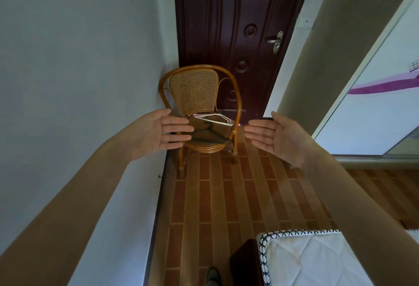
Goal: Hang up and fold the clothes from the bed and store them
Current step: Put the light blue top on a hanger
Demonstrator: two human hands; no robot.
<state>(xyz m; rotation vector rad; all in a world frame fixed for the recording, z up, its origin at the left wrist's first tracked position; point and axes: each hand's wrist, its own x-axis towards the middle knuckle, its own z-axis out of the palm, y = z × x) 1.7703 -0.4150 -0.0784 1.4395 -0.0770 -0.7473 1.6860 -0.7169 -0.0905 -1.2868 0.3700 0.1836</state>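
Both my arms reach forward with palms facing each other. My left hand [162,132] and my right hand [275,137] have straight fingers and hold nothing. Between and beyond them stands a rattan chair [199,88] with a cane back. Several thin hangers [214,119], white and pale pink, lie on its round seat. A corner of the bed's white quilted mattress [303,260] with a black-and-white trim shows at the lower right. No clothes are in view.
A dark brown door [229,25] with a metal handle [275,40] stands shut behind the chair. A white wall [79,59] runs along the left. The wardrobe's white sliding door [371,115] is at the right. Brown plank flooring [217,195] lies between me and the chair.
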